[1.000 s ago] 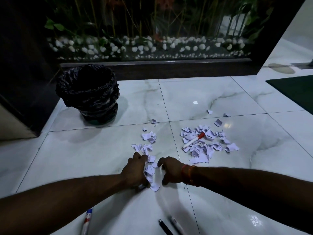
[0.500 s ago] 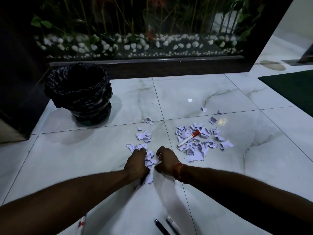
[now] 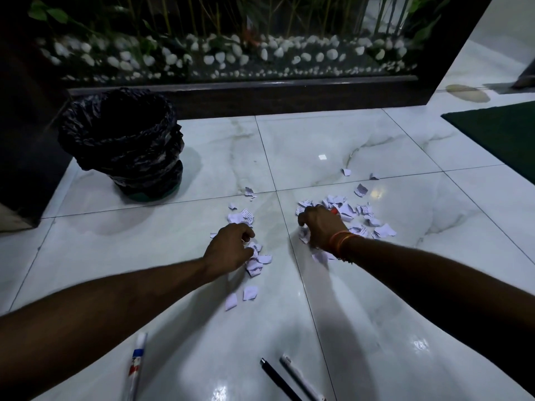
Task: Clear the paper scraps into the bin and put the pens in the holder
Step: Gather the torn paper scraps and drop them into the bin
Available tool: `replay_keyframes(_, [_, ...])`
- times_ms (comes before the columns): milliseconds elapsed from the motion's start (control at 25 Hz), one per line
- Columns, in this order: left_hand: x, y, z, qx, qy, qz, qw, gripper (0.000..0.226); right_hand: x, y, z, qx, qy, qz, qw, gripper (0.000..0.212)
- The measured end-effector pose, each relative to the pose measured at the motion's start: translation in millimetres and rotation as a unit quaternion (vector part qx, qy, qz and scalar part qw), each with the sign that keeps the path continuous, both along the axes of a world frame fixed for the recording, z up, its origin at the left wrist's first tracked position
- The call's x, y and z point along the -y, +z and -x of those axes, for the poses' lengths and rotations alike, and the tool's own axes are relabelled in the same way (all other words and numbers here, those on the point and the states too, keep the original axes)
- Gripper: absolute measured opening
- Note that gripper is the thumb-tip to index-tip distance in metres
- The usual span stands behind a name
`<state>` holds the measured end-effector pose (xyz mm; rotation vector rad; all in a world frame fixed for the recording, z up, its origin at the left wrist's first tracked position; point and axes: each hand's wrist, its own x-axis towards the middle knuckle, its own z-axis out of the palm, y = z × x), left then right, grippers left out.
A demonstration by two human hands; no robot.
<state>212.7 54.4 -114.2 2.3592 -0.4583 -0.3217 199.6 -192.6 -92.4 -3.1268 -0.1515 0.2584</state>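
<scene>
Torn white paper scraps lie in two groups on the marble floor. My left hand [image 3: 228, 247] is curled over the left group [image 3: 256, 263], fingers closed on some pieces. My right hand [image 3: 321, 227], with an orange thread at the wrist, is clenched down on the right pile [image 3: 351, 211]. It covers a red-capped pen, of which only a red tip [image 3: 334, 211] shows. Two loose scraps [image 3: 244, 296] lie nearer me. The bin [image 3: 121, 140], lined with a black bag, stands at the far left. Near the bottom edge lie a white marker [image 3: 136, 369], a black pen [image 3: 275, 377] and a white pen [image 3: 298, 377].
A dark ledge [image 3: 246, 94] fronts a planter of white pebbles and stems at the back. A dark wall block stands left of the bin. A green mat [image 3: 506, 134] lies at the far right. A few stray scraps [image 3: 346, 171] sit beyond the right pile.
My hands were together over the left scraps. Now the right hand has moved right onto the bigger pile and covers the red-capped pen. Two scraps are left behind nearer me.
</scene>
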Motion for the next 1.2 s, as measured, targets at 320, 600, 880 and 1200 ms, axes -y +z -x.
replay_keyframes(320, [-17,-6,2,-0.017,-0.002,-0.042,0.999,0.027,1,0,-4,-0.002,0.128,0.108,0.986,0.021])
replay_keyframes(600, [-24,3,7,-0.016,-0.019,-0.047,0.999,0.027,-30,23,6,0.080,0.143,0.035,0.986,0.023])
replay_keyframes(880, [-27,20,25,-0.035,-0.049,-0.059,0.996,0.022,-73,21,56,-0.127,0.006,-0.176,0.976,0.026])
replay_keyframes(1200, [-36,19,32,-0.061,-0.070,-0.120,0.988,0.033,-64,4,74,-0.264,-0.073,-0.282,0.920,0.020])
